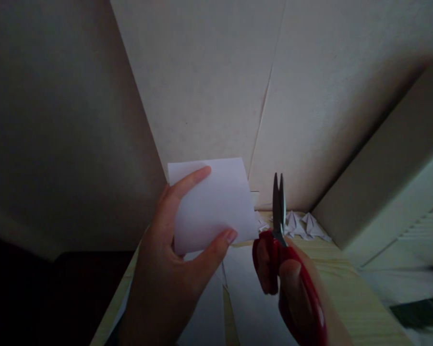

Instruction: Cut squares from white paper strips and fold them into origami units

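My left hand (180, 250) grips a small, nearly square piece of white paper (212, 202), its thumb and index finger across the front face. The other fingers are mostly behind the sheet. To the right, my right hand (299, 283) holds red-handled scissors (279, 206) with the blades pointing up and slightly parted. Thumb and fingers are through the handle loops. A gap separates the blades from the paper's right edge. Below my hands, white sheets (252, 288) lie on the wooden table.
Several folded white paper pieces (303, 225) sit along the back of the light wooden table (349, 278). A pale wall (209, 86) rises right behind it. On the right stands a light-coloured panel (389, 168), with a dark green object (418, 312) lower down.
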Available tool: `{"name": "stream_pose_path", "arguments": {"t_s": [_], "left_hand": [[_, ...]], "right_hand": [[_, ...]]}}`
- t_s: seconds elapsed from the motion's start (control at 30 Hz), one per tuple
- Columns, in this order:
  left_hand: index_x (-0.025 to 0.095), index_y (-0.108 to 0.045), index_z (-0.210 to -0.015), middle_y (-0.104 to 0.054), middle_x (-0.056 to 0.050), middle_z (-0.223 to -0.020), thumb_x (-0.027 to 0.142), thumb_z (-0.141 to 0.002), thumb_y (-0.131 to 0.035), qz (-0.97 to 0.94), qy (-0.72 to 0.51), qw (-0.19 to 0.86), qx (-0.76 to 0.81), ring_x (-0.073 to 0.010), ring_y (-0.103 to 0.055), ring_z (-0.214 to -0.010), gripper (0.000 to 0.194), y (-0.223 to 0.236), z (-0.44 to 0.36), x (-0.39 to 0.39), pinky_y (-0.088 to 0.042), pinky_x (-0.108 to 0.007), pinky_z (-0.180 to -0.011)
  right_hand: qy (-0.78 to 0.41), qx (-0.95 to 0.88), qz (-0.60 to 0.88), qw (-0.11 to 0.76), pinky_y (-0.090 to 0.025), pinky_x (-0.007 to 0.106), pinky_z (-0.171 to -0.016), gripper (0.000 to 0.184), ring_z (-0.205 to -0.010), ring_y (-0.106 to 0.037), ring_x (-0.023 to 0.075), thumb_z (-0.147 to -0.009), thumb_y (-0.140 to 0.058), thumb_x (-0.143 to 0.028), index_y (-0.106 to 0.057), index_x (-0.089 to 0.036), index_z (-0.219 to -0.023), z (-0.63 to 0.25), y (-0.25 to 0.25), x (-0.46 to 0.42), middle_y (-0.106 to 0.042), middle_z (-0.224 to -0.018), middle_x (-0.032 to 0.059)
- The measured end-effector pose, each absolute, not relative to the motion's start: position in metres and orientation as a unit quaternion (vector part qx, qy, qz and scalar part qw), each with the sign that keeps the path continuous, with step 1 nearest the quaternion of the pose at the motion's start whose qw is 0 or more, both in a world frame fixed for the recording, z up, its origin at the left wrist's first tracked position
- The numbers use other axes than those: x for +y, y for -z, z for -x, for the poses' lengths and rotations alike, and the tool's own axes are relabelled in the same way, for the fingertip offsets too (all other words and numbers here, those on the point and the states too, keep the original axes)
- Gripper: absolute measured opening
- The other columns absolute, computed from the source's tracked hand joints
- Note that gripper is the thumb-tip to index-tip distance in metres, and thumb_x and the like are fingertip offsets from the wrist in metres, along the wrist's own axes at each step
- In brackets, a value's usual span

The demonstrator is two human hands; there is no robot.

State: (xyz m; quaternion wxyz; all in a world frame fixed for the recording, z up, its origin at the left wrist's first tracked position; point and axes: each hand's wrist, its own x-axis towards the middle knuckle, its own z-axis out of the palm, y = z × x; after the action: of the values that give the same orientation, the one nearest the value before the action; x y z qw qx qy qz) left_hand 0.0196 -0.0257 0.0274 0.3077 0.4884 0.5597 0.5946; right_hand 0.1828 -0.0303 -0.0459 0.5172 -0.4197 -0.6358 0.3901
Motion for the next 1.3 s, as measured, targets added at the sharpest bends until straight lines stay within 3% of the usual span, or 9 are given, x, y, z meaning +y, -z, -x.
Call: {"name": "stream_pose_path", "arguments": {"t_s": [0.13, 0.3, 0.4, 0.6, 0.67, 0.77, 0.9, 1.07, 1.3], "left_hand": [[0.043, -0.072, -0.118, -0.074, 0.009, -0.115, 0.022, -0.060, -0.089, -0.434, -0.615, 0.390, 0.530, -0.0195, -0.070, -0.093, 0.063, -0.025, -0.014, -0.022, -0.060, -0.026, -0.077], [0.035, -0.068, -0.130, -0.076, -0.001, -0.121, 0.024, -0.067, -0.081, -0.397, -0.636, 0.526, 0.400, -0.0237, -0.072, -0.096, 0.065, -0.018, 0.008, -0.018, -0.063, -0.027, -0.068], [0.033, -0.070, -0.130, -0.078, -0.004, -0.109, 0.028, -0.065, -0.084, -0.406, -0.634, 0.532, 0.388, -0.0258, -0.072, -0.097, 0.067, -0.020, 0.018, -0.026, -0.064, -0.030, -0.075], [0.032, -0.074, -0.121, -0.064, 0.004, -0.059, 0.030, -0.071, -0.085, -0.446, -0.541, 0.608, 0.373, -0.0149, -0.057, -0.056, 0.051, -0.020, 0.021, -0.021, -0.052, -0.027, -0.058], [0.026, -0.078, -0.100, -0.066, 0.002, -0.067, 0.044, -0.082, -0.077, -0.446, -0.551, 0.609, 0.355, -0.0125, -0.054, -0.055, 0.025, -0.015, 0.017, -0.014, -0.050, -0.027, -0.058], [0.019, -0.073, -0.072, -0.066, 0.000, -0.058, 0.053, -0.083, -0.074, -0.436, -0.542, 0.627, 0.352, -0.0129, -0.060, -0.056, 0.035, -0.010, 0.011, -0.009, -0.049, -0.025, -0.059], [0.016, -0.079, -0.095, -0.072, -0.002, -0.056, 0.051, -0.083, -0.073, -0.453, -0.485, 0.655, 0.361, -0.0155, -0.066, -0.055, 0.037, -0.011, 0.007, -0.009, -0.050, -0.024, -0.057], [0.017, -0.080, -0.109, -0.081, -0.008, -0.073, 0.060, -0.091, -0.057, -0.528, -0.403, 0.648, 0.372, -0.0230, -0.073, -0.061, 0.052, -0.011, 0.006, -0.011, -0.055, -0.030, -0.059], [0.025, -0.071, -0.058, -0.073, 0.000, -0.071, 0.062, -0.086, -0.063, -0.582, -0.404, 0.491, 0.507, -0.0191, -0.070, -0.066, 0.046, -0.021, -0.004, -0.021, -0.057, -0.026, -0.067]], "right_hand": [[-0.349, -0.629, 0.473, 0.509, -0.053, 0.031, -0.068, 0.052, -0.075, -0.061, 0.0207, -0.099, -0.033, -0.071, -0.053, -0.026, -0.083, -0.184, 0.052, -0.029, -0.060, -0.079, 0.0022], [-0.191, -0.751, 0.587, 0.234, -0.056, 0.038, -0.074, 0.012, -0.080, -0.065, 0.0249, -0.091, -0.064, -0.032, -0.058, -0.021, -0.092, -0.202, 0.093, -0.013, -0.067, -0.089, 0.0072], [-0.162, -0.765, 0.596, 0.183, -0.056, 0.049, -0.081, 0.021, -0.091, -0.068, 0.0348, -0.070, -0.069, -0.008, -0.064, -0.018, -0.088, -0.219, 0.128, -0.008, -0.070, -0.098, 0.0153], [-0.138, -0.787, 0.584, 0.143, -0.056, 0.052, -0.084, 0.031, -0.096, -0.070, 0.0368, -0.064, -0.065, -0.002, -0.070, -0.018, -0.091, -0.234, 0.155, -0.008, -0.073, -0.101, 0.0152], [-0.143, -0.791, 0.576, 0.148, -0.057, 0.054, -0.085, 0.036, -0.100, -0.070, 0.0393, -0.061, -0.069, -0.003, -0.071, -0.017, -0.094, -0.236, 0.145, -0.004, -0.074, -0.105, 0.0161], [-0.158, -0.790, 0.564, 0.182, -0.059, 0.050, -0.085, 0.036, -0.101, -0.072, 0.0358, -0.069, -0.072, -0.011, -0.070, -0.020, -0.104, -0.240, 0.113, 0.006, -0.076, -0.109, 0.0140], [-0.148, -0.763, 0.557, 0.294, -0.056, 0.048, -0.094, 0.029, -0.108, -0.070, 0.0297, -0.099, -0.050, -0.040, -0.064, -0.022, -0.117, -0.237, 0.047, 0.012, -0.073, -0.117, 0.0135], [-0.238, -0.682, 0.443, 0.532, -0.057, 0.037, -0.079, 0.032, -0.106, -0.071, 0.0276, -0.093, -0.064, -0.052, -0.068, -0.033, -0.119, -0.209, -0.016, -0.004, -0.073, -0.123, 0.0068], [-0.356, -0.637, 0.425, 0.536, -0.042, 0.025, -0.051, 0.025, -0.057, -0.058, 0.0149, -0.089, -0.070, -0.036, -0.068, -0.024, -0.067, -0.192, -0.019, -0.006, -0.063, -0.060, -0.0023]]}}
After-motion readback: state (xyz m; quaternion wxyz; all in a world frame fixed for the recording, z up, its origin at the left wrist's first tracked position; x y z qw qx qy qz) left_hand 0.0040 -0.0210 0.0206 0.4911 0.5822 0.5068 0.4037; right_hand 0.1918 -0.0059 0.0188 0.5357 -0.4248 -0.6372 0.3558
